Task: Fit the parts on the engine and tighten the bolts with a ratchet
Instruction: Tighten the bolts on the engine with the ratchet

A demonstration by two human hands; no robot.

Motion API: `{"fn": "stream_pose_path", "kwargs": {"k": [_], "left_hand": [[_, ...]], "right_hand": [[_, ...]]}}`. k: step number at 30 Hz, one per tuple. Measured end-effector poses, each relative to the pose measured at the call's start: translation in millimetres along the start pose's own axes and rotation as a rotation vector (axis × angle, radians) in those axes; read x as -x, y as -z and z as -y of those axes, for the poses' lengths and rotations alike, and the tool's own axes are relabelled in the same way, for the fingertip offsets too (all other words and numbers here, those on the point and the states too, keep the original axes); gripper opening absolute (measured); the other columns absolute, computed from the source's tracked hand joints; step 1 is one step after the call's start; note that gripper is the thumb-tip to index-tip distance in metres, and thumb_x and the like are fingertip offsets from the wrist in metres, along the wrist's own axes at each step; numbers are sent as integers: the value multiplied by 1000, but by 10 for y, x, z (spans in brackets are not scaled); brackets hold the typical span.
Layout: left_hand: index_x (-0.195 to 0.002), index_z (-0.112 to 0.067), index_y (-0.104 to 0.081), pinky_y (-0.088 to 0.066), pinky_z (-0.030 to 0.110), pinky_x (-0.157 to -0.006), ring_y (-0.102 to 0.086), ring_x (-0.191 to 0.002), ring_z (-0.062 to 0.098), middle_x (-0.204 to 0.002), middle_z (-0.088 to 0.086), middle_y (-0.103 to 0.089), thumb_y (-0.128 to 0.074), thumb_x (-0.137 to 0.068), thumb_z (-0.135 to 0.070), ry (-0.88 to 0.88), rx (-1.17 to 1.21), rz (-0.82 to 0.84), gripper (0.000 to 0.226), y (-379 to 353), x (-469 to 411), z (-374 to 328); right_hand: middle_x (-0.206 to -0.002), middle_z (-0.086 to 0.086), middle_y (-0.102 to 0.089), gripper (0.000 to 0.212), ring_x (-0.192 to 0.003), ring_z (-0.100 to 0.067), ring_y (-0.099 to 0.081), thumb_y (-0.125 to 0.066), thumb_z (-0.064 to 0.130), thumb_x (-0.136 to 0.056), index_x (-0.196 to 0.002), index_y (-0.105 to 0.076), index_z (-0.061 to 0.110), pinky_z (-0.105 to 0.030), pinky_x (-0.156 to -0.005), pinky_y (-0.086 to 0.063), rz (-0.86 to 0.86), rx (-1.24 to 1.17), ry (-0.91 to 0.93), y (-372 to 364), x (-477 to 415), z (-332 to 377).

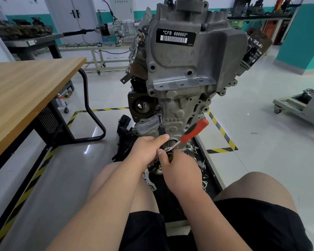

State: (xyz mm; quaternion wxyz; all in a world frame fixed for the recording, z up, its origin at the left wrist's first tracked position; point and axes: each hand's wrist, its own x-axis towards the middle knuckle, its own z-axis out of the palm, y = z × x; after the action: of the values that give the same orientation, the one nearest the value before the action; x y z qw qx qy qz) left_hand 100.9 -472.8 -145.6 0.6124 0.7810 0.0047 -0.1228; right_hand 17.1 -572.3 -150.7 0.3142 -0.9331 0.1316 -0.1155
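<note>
1. Grey cast metal, dull and pitted: the engine (185, 73) stands upright through the middle of the frame, from the top edge down to my hands, with a black label (175, 37) reading *CFB 666660* near its top.
2. The ratchet (194, 130) sits just below centre against the engine's lower face. Its red-and-black handle slants up to the right, free of both hands, and its chrome head lies between my thumbs.
3. A thin black extension bar (160, 120) rises from just above my left thumb to a point beside the round port (140, 105) on the engine's left flank.
4. My right hand (179, 169) pinches the ratchet's chrome head, thumb on it. My left hand (147, 151) is curled, thumb by the bar's lower end; its fingers are hidden, so I cannot tell what they close on.
5. The wooden table (25, 91) fills the left of the frame, its black leg well apart from the engine, with grey floor between.
6. Yellow-and-black floor tape (223, 131) runs just right of the handle, with bare floor beyond it.
7. A black tray (212, 178) under my hands holds loose metal parts near my right wrist.
</note>
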Motion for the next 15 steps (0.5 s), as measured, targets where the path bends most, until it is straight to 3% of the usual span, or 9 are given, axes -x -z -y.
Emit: {"fn": "stream_pose_path", "kwargs": {"k": [2,4,6,8,12,15], "left_hand": [[-49,-23,-43,-27,21,-41,-34,-40,12,-48,-2,-39,-69,-71,-60,1,-16,5,51,0,14,-18],[-59,-18,-47,-30,23,-44,-40,-45,15,-53,0,-43,-62,-60,-74,19,-41,15,57,-14,35,-39],[-57,-18,-53,-32,22,-45,-46,-45,16,-51,-2,-50,-55,-53,-81,52,-72,34,63,-26,59,-57],[-53,-23,-65,-38,22,-47,-51,-42,12,-48,-6,-56,-52,-56,-81,71,-86,77,60,-26,68,-61],[-56,-31,-72,-47,26,-63,-57,-48,6,-52,-9,-62,-55,-73,-72,49,-46,103,47,-18,56,-39],[-48,-34,-67,-40,21,-52,-51,-41,2,-47,-13,-57,-58,-84,-60,31,-33,109,46,-25,56,-46]], "right_hand": [[-61,8,-53,44,-62,-17,-52,-40,56,-95,-66,-48,24,-29,-51,-33,33,-242,-64,24,14,29],[-50,5,-52,48,-50,-17,-51,-41,48,-98,-64,-56,18,-29,-54,-39,134,-706,-257,61,28,100],[-45,0,-45,51,-38,-17,-41,-38,46,-101,-70,-58,11,-28,-51,-42,308,-1260,-529,65,52,151],[-46,2,-36,50,-35,-13,-31,-37,49,-100,-72,-56,12,-23,-46,-41,504,-1655,-719,80,65,170],[-43,7,-33,42,-30,-10,-31,-42,44,-94,-70,-56,14,-20,-43,-43,738,-2079,-800,109,64,131],[-40,6,-35,32,-27,-11,-32,-41,36,-92,-70,-52,15,-20,-43,-42,805,-2229,-768,125,87,120]]}}
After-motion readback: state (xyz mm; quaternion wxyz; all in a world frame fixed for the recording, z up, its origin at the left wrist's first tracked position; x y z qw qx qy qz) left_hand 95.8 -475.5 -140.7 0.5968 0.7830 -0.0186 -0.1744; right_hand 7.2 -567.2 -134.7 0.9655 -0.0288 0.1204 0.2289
